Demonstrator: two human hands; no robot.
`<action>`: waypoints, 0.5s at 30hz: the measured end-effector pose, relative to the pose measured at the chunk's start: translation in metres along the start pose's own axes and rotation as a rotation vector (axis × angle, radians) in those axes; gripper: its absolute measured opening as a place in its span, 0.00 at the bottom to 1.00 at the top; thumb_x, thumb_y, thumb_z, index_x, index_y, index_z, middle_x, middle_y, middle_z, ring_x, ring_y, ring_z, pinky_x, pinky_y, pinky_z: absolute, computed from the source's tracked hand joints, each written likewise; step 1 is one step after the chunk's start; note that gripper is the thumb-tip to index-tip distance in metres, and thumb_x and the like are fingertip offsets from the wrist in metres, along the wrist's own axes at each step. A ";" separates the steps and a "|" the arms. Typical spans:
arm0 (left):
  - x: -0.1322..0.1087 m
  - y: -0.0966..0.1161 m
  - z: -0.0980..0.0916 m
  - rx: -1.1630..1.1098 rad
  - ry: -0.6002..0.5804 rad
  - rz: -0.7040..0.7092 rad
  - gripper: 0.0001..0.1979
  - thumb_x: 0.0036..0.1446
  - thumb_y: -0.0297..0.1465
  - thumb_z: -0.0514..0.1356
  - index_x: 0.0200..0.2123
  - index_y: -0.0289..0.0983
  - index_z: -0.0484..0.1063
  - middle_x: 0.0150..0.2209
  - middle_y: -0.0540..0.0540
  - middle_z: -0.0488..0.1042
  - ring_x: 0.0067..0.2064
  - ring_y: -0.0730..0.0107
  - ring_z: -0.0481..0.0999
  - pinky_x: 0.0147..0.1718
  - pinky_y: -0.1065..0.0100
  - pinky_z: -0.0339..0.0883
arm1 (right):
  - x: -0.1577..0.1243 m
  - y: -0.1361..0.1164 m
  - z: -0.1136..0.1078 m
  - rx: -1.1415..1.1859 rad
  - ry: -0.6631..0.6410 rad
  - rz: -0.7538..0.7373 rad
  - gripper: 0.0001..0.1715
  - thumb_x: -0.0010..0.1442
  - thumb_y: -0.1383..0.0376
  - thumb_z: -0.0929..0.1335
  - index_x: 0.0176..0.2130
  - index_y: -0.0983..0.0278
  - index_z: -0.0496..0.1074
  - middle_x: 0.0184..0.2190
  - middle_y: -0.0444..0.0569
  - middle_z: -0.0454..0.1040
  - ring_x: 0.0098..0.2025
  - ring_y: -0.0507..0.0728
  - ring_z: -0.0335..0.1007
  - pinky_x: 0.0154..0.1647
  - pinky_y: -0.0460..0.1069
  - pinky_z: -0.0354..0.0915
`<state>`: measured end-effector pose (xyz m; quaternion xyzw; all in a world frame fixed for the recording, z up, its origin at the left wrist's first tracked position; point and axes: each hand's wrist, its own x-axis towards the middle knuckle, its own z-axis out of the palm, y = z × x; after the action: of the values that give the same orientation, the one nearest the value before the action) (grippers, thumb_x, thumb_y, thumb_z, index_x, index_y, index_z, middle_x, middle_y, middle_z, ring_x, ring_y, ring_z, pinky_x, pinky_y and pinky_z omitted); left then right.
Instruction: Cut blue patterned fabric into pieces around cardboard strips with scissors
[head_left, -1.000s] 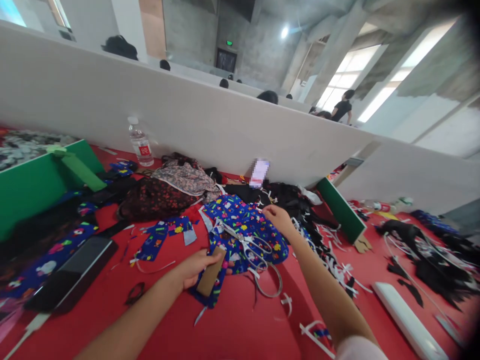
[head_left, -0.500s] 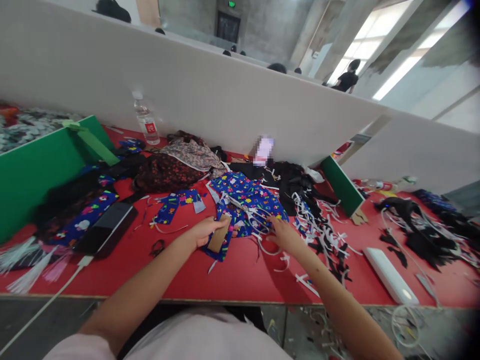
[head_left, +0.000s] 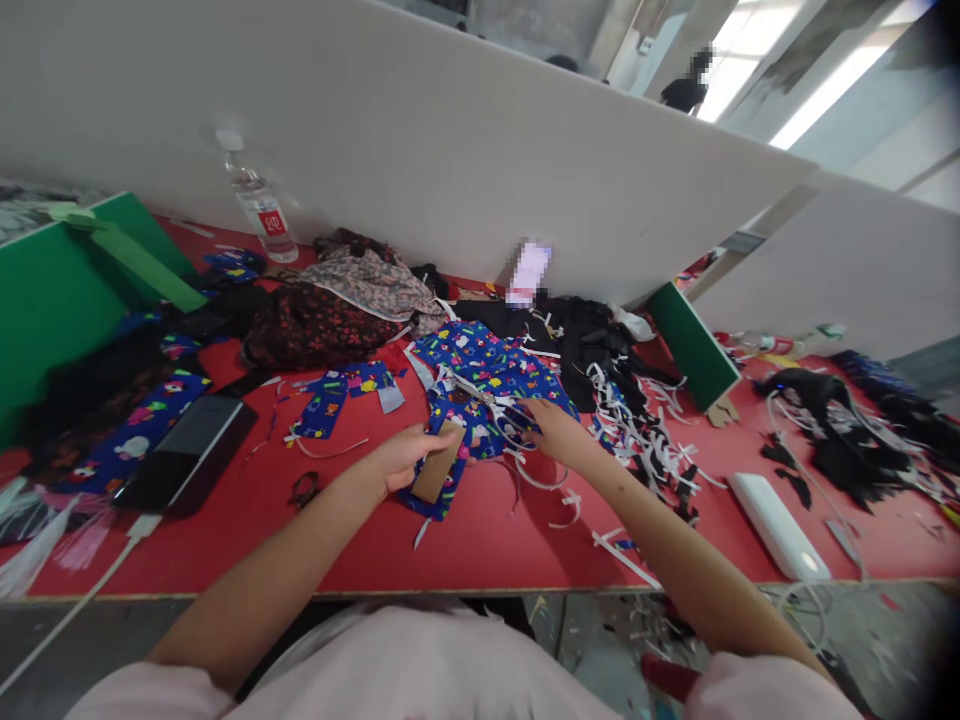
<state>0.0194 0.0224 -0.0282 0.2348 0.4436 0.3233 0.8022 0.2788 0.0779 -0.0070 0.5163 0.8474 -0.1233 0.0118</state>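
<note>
My left hand (head_left: pixel 405 457) pinches a strip of brown cardboard (head_left: pixel 438 468) together with a blue printed fabric piece (head_left: pixel 451 495), thumb on top. My right hand (head_left: pixel 553 430) is closed on the handles of a pair of scissors (head_left: pixel 501 408). The scissors' blades point left, over the blue cloth just beyond the cardboard. A larger spread of the same blue printed cloth (head_left: pixel 499 350) lies behind both hands. The fingertips under the fabric and inside the scissor loops are partly hidden.
White and black trimmings (head_left: pixel 645 440) lie right of my hands. Dark floral cloth (head_left: pixel 322 330), a water bottle (head_left: pixel 262 210) and a propped phone (head_left: pixel 529 272) stand toward the partition. A black power bank (head_left: pixel 187 455) sits left, a white device (head_left: pixel 776 525) right, green boards (head_left: pixel 694 345) at the sides.
The view has tilted down and shifted slightly, so the table things sit a little higher in the picture. Both hands keep their holds on the cardboard with cloth and the scissors.
</note>
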 end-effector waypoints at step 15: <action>-0.016 0.006 0.005 0.005 -0.098 0.004 0.16 0.49 0.33 0.63 0.42 0.32 0.70 0.36 0.37 0.78 0.36 0.57 0.78 0.26 0.65 0.72 | -0.028 0.007 -0.052 0.394 -0.233 -0.096 0.34 0.57 0.51 0.64 0.58 0.63 0.60 0.43 0.53 0.74 0.40 0.60 0.71 0.40 0.52 0.65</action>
<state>0.0160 0.0144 -0.0133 0.2532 0.4040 0.3117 0.8219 0.3035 0.0676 0.0461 0.4498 0.8236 -0.3456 0.0029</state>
